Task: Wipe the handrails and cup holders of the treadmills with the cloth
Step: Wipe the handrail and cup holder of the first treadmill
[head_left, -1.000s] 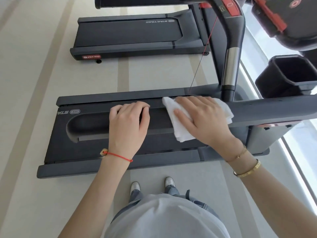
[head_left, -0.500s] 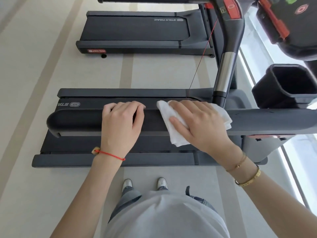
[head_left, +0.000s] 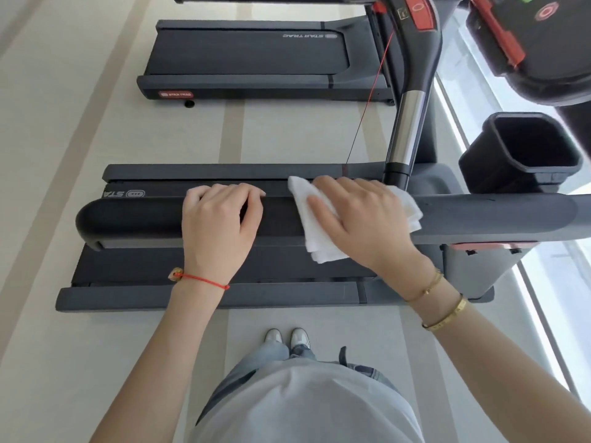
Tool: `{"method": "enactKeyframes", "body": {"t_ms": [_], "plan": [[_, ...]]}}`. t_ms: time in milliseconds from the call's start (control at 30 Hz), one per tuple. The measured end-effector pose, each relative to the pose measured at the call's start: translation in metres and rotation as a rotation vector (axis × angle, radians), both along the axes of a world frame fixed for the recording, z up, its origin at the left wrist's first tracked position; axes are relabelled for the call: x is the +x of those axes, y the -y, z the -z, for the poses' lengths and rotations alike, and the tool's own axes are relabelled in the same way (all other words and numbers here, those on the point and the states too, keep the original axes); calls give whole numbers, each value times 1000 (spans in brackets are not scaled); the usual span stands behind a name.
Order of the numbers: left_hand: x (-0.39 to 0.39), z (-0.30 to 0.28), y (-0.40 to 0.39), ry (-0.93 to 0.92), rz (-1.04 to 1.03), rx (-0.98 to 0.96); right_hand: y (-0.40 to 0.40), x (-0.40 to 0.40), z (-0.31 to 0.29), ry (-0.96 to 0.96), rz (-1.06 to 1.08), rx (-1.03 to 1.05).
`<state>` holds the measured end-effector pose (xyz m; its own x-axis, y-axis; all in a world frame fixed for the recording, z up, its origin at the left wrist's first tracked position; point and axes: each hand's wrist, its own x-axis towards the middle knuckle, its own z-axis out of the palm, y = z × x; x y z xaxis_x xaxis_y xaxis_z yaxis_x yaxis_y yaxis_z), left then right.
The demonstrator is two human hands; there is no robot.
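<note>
White folded cloth [head_left: 323, 219] lies draped over the dark handrail [head_left: 479, 215], pressed there by the right hand [head_left: 361, 219] with fingers spread flat; it sits at the same spot as half a second ago. The left hand [head_left: 220, 225] curls its fingers over the rail just beside it, unmoved. Two treadmills: the near one [head_left: 224, 295], another [head_left: 256, 55] beyond. One cup holder [head_left: 524, 148] stands right.

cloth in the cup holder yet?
No, the cloth lies on the handrail under the right hand; the cup holder holds nothing visible.
</note>
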<state>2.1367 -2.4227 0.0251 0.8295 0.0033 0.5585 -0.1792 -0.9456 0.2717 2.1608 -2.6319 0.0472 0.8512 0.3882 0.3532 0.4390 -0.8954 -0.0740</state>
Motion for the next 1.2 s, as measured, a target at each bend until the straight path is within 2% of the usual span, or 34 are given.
{"method": "enactKeyframes", "body": {"t_ms": [167,300,467,667,833,967,1100,1200], "plan": [[1,-1,0,-29,15,-14,-12,9,-2,-22,252,46],[1,0,-1,-40,17,25,-47,2,2,-28,78,40],[0,0,-1,-50,29,12,-13,-7,4,6,-84,24],[0,-1,1,-51,29,-11,-6,14,-3,-74,278,25],[0,1,2,-17,-4,27,-48,-2,5,-32,65,58],[0,0,2,-24,-4,17,-21,-9,5,-23,-82,53],[-1,-2,2,-52,9,-13,16,-2,0,-2,72,56],[-1,-2,2,-52,11,-9,6,7,-5,-32,213,33]]}}
